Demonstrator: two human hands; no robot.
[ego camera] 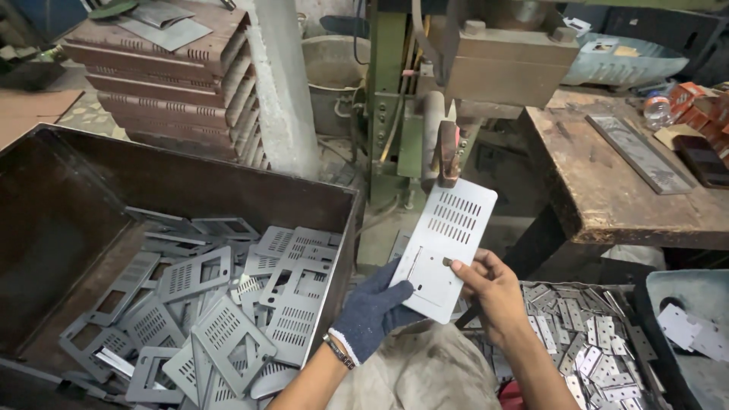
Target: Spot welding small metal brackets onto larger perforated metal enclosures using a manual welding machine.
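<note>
Bin (45,228) at 9 o'clock: many punched plates (220,304) piled, likely finished. Left hand (372,310), gloved, grasping slotted plate (448,247) lower edge at centre. Right hand (493,285) pinching small tab (447,263), apparently insert. Tray (642,300) at 4 o'clock: small pieces (592,342) remaining.

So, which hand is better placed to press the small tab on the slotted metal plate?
The right hand, probably. Its bare fingertips already touch the small tab on the slotted metal plate. The gloved left hand is busy supporting the plate's lower edge from below.
</note>
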